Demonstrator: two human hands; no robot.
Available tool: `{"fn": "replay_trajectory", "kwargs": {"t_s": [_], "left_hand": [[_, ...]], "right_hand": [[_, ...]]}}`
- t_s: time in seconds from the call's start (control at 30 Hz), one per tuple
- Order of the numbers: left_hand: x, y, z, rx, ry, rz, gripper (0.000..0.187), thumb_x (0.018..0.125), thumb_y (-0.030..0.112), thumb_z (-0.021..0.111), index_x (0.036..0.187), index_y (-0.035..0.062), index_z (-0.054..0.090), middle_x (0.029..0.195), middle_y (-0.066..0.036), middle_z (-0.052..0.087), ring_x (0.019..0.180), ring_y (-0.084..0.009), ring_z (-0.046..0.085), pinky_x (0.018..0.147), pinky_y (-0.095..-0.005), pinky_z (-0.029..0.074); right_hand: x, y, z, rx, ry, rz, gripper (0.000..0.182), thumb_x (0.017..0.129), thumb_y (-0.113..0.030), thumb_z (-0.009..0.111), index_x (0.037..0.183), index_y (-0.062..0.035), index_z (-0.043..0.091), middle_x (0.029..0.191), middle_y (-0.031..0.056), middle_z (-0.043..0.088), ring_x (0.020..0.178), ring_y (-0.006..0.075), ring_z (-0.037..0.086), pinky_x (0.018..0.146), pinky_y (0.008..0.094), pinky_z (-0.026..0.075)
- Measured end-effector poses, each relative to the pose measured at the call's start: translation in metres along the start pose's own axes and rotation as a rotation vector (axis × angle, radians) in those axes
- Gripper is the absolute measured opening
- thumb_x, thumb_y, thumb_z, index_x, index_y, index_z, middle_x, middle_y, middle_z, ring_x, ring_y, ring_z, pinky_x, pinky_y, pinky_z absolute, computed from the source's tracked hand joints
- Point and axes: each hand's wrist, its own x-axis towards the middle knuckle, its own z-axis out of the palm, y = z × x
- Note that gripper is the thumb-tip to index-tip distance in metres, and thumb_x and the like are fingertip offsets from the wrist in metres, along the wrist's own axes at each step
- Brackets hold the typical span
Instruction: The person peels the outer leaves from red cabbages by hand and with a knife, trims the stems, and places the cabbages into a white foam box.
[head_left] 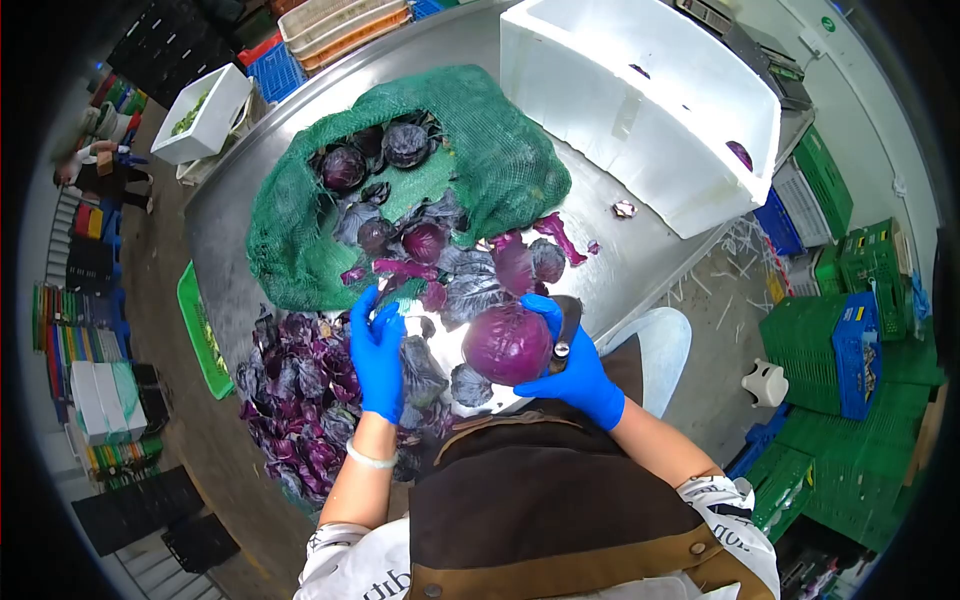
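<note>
My right hand [582, 375], in a blue glove, grips a peeled, glossy red cabbage [507, 345] from its right side. A dark tool with a metal end [567, 322], perhaps a knife, is also in that hand; its full shape is hidden. My left hand [377, 355], gloved too, is open with fingers apart and nothing in it, left of the cabbage and above loose leaves. Beyond both hands lies a green mesh sack [500, 135], its mouth towards me. Inside are several dark cabbages [407, 145], with loose outer leaves [470, 285] spilling out in front.
A heap of purple leaves [300, 390] covers the near left of the metal table [225, 220]. At the back right stands a white foam box [600, 110]. A green crate [200, 330] sits beyond the left edge. Stacked green crates [810, 350] and a stool [765, 383] are on the right.
</note>
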Motion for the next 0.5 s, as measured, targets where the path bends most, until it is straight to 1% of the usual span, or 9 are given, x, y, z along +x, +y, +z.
{"fn": "replay_trajectory", "kwargs": {"t_s": [0.03, 0.07, 0.17, 0.2, 0.3, 0.33, 0.37, 0.43, 0.5], "left_hand": [[-0.009, 0.009, 0.008, 0.029, -0.031, 0.016, 0.050, 0.092, 0.008, 0.058, 0.138, 0.0015, 0.040, 0.129, -0.009, 0.051, 0.109, -0.0171, 0.054, 0.091, -0.0301, 0.045], [-0.020, 0.025, 0.011, 0.005, -0.188, -0.186, 0.069, 0.091, 0.011, 0.059, 0.149, 0.0051, 0.023, 0.147, -0.009, 0.034, 0.128, -0.0182, 0.042, 0.102, -0.0330, 0.039], [-0.052, 0.033, 0.026, -0.416, -0.450, -0.470, 0.067, 0.088, 0.014, 0.062, 0.146, 0.0055, 0.030, 0.142, -0.010, 0.041, 0.126, -0.0210, 0.046, 0.106, -0.0351, 0.037], [-0.058, 0.028, 0.030, -0.488, -0.421, -0.492, 0.071, 0.085, 0.011, 0.064, 0.146, 0.0069, 0.029, 0.138, -0.010, 0.045, 0.126, -0.0222, 0.047, 0.105, -0.0351, 0.039], [-0.052, 0.007, 0.024, -0.584, -0.408, -0.526, 0.075, 0.080, 0.005, 0.064, 0.146, 0.0083, 0.029, 0.135, -0.010, 0.047, 0.126, -0.0243, 0.047, 0.105, -0.0363, 0.041], [-0.048, 0.004, 0.020, -0.599, -0.433, -0.521, 0.075, 0.080, 0.004, 0.064, 0.146, 0.0082, 0.030, 0.136, -0.010, 0.047, 0.126, -0.0242, 0.047, 0.105, -0.0364, 0.041], [-0.047, 0.002, 0.014, -0.613, -0.455, -0.520, 0.075, 0.079, 0.003, 0.064, 0.145, 0.0082, 0.030, 0.136, -0.010, 0.047, 0.126, -0.0240, 0.047, 0.105, -0.0366, 0.041], [-0.048, 0.003, 0.005, -0.703, -0.502, -0.578, 0.080, 0.077, 0.003, 0.064, 0.148, 0.0088, 0.027, 0.139, -0.009, 0.045, 0.129, -0.0243, 0.045, 0.109, -0.0385, 0.038], [-0.045, 0.008, 0.001, -0.722, -0.565, -0.549, 0.084, 0.076, 0.004, 0.065, 0.149, 0.0091, 0.025, 0.141, -0.008, 0.043, 0.131, -0.0249, 0.043, 0.110, -0.0393, 0.037]], "right_hand": [[0.003, -0.003, 0.002, -0.091, 0.027, -0.049, 0.092, 0.064, -0.015, 0.088, 0.141, -0.0069, 0.038, 0.137, 0.0098, 0.046, 0.125, 0.0212, 0.047, 0.104, 0.0364, 0.041], [0.004, -0.004, 0.005, -0.182, 0.053, -0.096, 0.092, 0.064, -0.016, 0.088, 0.141, -0.0077, 0.038, 0.136, 0.0096, 0.047, 0.124, 0.0211, 0.048, 0.103, 0.0359, 0.042], [0.007, -0.004, 0.017, -0.177, 0.056, 0.017, 0.092, 0.061, -0.015, 0.089, 0.137, -0.0046, 0.039, 0.137, 0.0112, 0.046, 0.129, 0.0237, 0.044, 0.107, 0.0367, 0.036], [0.008, -0.010, 0.023, -0.251, 0.075, -0.095, 0.075, 0.068, -0.009, 0.083, 0.133, -0.0037, 0.046, 0.128, 0.0101, 0.054, 0.109, 0.0185, 0.058, 0.093, 0.0323, 0.047], [0.006, -0.015, 0.014, -0.021, -0.048, 0.225, 0.056, 0.075, -0.003, 0.074, 0.128, -0.0027, 0.053, 0.112, 0.0077, 0.063, 0.079, 0.0096, 0.063, 0.073, 0.0258, 0.051], [0.010, -0.030, 0.019, 0.022, 0.070, 0.249, 0.045, 0.080, 0.000, 0.066, 0.124, -0.0008, 0.057, 0.099, 0.0048, 0.067, 0.060, 0.0038, 0.056, 0.061, 0.0219, 0.048], [0.012, -0.017, 0.011, -0.046, 0.110, 0.179, 0.049, 0.082, -0.007, 0.070, 0.129, -0.0064, 0.056, 0.104, 0.0064, 0.066, 0.072, 0.0079, 0.060, 0.070, 0.0270, 0.051], [0.021, -0.023, 0.002, -0.368, 0.126, 0.233, 0.049, 0.083, -0.008, 0.067, 0.130, -0.0090, 0.055, 0.106, 0.0099, 0.066, 0.075, 0.0138, 0.063, 0.070, 0.0291, 0.052], [0.017, -0.017, -0.005, -0.618, 0.053, -0.020, 0.051, 0.083, -0.009, 0.066, 0.132, -0.0118, 0.053, 0.105, 0.0113, 0.066, 0.077, 0.0194, 0.064, 0.069, 0.0318, 0.052]]}}
